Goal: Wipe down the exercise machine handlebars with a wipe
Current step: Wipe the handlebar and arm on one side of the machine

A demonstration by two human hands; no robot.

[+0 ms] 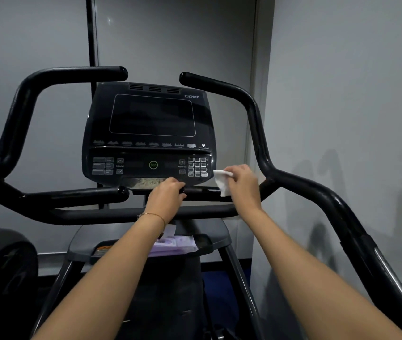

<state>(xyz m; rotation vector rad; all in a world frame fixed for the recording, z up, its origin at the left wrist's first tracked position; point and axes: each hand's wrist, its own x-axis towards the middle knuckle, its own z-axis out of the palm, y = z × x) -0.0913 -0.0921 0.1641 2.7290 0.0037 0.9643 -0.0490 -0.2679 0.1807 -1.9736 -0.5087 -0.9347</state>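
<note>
A black exercise machine fills the head view, with a dark console (150,133) between two tall curved handlebars, the left handlebar (23,99) and the right handlebar (256,114). Below the console run two short inner grips, the left grip (77,193) and the right grip (202,192). My right hand (242,184) pinches a white wipe (222,184) against the right grip. My left hand (168,195) curls over the inner end of that same grip, just under the console.
A lower crossbar (97,214) runs beneath the grips. A purple pack (173,244) lies in the tray (207,241) under my left wrist. Grey walls stand close behind and to the right. A dark round housing (6,263) sits at the lower left.
</note>
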